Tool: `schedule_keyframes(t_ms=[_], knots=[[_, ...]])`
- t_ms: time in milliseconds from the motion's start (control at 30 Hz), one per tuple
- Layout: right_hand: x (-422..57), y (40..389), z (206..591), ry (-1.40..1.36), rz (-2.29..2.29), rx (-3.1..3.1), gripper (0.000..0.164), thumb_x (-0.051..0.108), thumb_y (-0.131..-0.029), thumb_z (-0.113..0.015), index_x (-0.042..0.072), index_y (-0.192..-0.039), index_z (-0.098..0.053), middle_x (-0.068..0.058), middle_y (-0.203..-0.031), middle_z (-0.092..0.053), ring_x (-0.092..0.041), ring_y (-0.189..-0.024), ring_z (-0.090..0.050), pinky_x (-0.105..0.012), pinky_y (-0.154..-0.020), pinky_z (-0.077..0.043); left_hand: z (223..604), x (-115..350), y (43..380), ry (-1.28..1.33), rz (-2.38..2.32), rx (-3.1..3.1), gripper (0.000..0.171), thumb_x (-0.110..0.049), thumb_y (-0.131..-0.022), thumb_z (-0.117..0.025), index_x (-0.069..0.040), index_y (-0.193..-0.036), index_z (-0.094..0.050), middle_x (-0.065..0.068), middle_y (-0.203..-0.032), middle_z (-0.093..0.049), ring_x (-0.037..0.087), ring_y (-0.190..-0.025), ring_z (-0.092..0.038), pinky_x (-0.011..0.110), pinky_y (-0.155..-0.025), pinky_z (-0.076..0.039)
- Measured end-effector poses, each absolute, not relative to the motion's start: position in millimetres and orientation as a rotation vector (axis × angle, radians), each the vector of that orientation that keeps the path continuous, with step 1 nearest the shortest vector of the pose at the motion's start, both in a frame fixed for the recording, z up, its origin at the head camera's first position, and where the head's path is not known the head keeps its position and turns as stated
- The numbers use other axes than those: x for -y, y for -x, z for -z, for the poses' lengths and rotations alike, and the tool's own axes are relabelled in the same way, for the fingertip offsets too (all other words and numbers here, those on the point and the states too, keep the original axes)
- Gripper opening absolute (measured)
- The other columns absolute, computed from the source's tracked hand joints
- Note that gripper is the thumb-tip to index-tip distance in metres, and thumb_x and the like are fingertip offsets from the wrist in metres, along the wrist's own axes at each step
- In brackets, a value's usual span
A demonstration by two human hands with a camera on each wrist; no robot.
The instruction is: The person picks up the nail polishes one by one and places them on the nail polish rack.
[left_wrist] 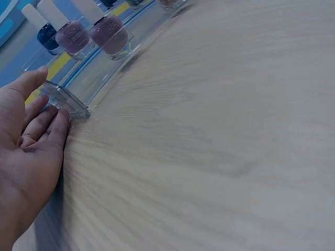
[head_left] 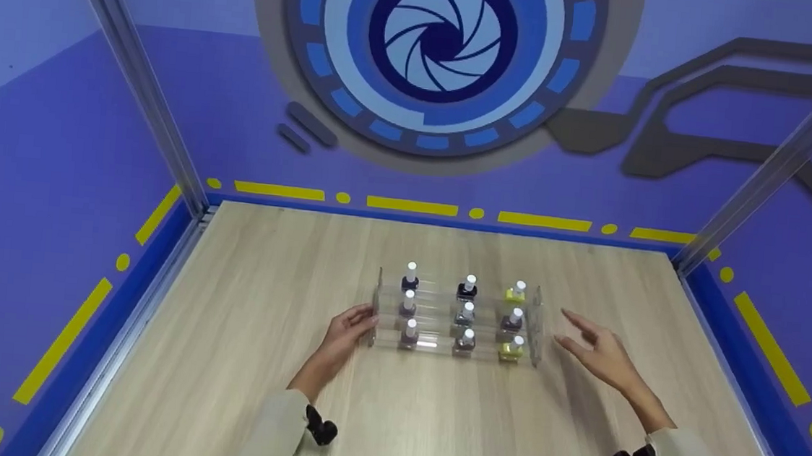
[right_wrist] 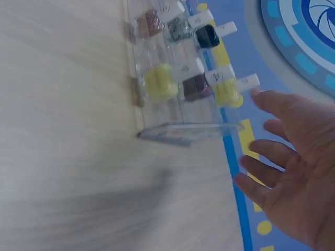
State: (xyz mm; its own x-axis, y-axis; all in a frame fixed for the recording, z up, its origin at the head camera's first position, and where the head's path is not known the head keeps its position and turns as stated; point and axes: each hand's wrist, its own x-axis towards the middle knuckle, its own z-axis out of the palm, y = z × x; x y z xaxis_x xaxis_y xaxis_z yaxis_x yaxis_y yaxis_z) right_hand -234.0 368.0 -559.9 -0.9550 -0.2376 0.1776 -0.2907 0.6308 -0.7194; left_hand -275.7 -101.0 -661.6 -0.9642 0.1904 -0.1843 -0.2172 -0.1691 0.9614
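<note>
A clear acrylic tiered rack [head_left: 436, 326] stands on the wooden table, holding several nail polish bottles with white caps. Its steps carry dark and mauve bottles [left_wrist: 109, 35] toward the left end and yellow bottles [right_wrist: 160, 82] toward the right. My left hand [head_left: 348, 334] is at the rack's left end panel [left_wrist: 67, 99], its extended fingers touching the outer side and the thumb near the upper edge. Off the right end panel [right_wrist: 183, 130], with a gap between, my right hand [head_left: 602, 356] hovers with fingers spread and nothing in them.
Wood-grain table top [head_left: 427, 425] extends around the rack on all sides. Blue-purple printed walls [head_left: 525, 187] with yellow dashes enclose the back and sides. Metal posts [head_left: 149, 84] rise at the rear corners. A black wrist camera [head_left: 320, 426] sits on each sleeve.
</note>
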Motion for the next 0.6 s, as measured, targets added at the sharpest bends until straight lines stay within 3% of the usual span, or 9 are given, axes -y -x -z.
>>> schedule_keyframes(t_ms=[167, 300, 467, 600], knots=[[-381.4, 235.9, 565.5, -0.349, -1.085, 2.763, 0.067, 0.018, -0.094, -0.073, -0.005, -0.15, -0.044, -0.035, -0.156, -0.038, -0.057, -0.145, -0.033, -0.076, -0.114, -0.03, 650.1, 105.2, 277.9, -0.065, -2.114, -1.955, 0.051, -0.015, -0.104, -0.06, 0.005, -0.148, -0.045, 0.027, -0.155, -0.046, 0.039, -0.145, -0.046, 0.042, -0.12, -0.046], [-395.0, 237.0, 565.2, -0.301, -1.041, 2.789, 0.076, 0.024, -0.092, -0.075, -0.004, -0.154, -0.039, -0.037, -0.161, -0.025, -0.06, -0.149, -0.019, -0.08, -0.118, -0.016, 636.7, 112.1, 276.6, -0.231, -1.871, -2.199, 0.056, -0.013, -0.103, -0.061, 0.005, -0.151, -0.04, 0.029, -0.158, -0.04, 0.044, -0.15, -0.037, 0.051, -0.125, -0.037], [-408.0, 237.3, 563.1, -0.284, -0.925, 2.879, 0.09, 0.037, -0.091, -0.074, 0.003, -0.16, -0.028, -0.035, -0.166, -0.012, -0.057, -0.154, -0.007, -0.077, -0.122, 0.005, 620.0, 132.5, 274.6, -0.47, -1.333, -2.678, 0.075, -0.032, -0.096, -0.072, -0.003, -0.156, -0.037, 0.028, -0.163, -0.032, 0.049, -0.155, -0.019, 0.066, -0.128, -0.014], [-413.0, 233.6, 564.3, -0.28, -0.808, 2.944, 0.097, 0.046, -0.089, -0.073, 0.01, -0.163, -0.022, -0.032, -0.168, -0.008, -0.054, -0.155, -0.003, -0.075, -0.122, 0.013, 612.5, 151.9, 274.5, -0.638, -0.935, -3.015, 0.088, -0.042, -0.089, -0.077, -0.002, -0.156, -0.038, 0.031, -0.164, -0.028, 0.053, -0.155, -0.013, 0.074, -0.123, -0.009]])
